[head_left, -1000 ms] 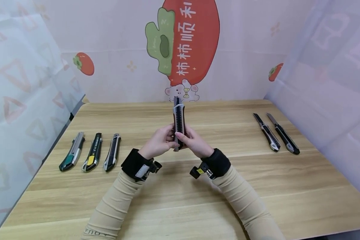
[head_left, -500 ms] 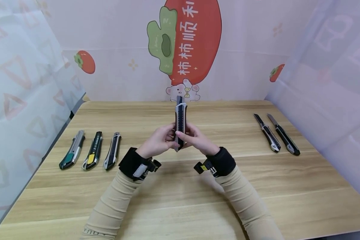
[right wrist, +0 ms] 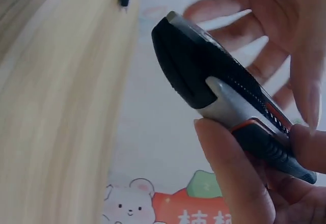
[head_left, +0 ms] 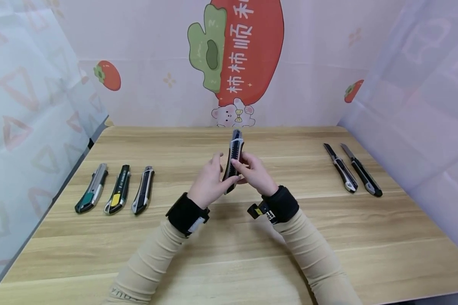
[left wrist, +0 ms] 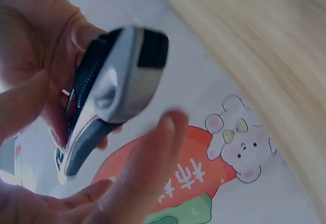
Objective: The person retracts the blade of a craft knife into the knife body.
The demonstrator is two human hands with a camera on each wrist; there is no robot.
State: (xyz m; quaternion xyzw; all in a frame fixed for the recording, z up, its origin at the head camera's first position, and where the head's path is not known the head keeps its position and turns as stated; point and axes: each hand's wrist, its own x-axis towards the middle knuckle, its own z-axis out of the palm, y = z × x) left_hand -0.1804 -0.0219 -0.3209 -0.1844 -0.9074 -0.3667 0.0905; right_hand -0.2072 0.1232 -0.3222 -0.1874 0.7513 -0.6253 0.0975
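My right hand [head_left: 258, 174] pinches a grey and black utility knife [head_left: 234, 153] between thumb and fingers, above the middle of the table. The knife is tilted, its blade end pointing away from me. In the right wrist view the knife's handle [right wrist: 186, 63] shows its black butt end and a silver, red-edged side. My left hand [head_left: 209, 183] is close beside the handle with its fingers spread and extended. The left wrist view has the left fingers apart from the silver end of the knife [left wrist: 122, 81].
On the left of the wooden table [head_left: 229, 271] lie a green-marked cutter [head_left: 93, 190], a yellow-marked cutter [head_left: 118, 190] and a grey cutter [head_left: 143, 191], blades in. Two cutters [head_left: 341, 169] with extended blades lie on the right. A printed cloth [head_left: 149, 93] stands behind.
My left hand has let go of the knife and spread its fingers. The knife, held by my right hand, has lowered slightly and tilted to the right.
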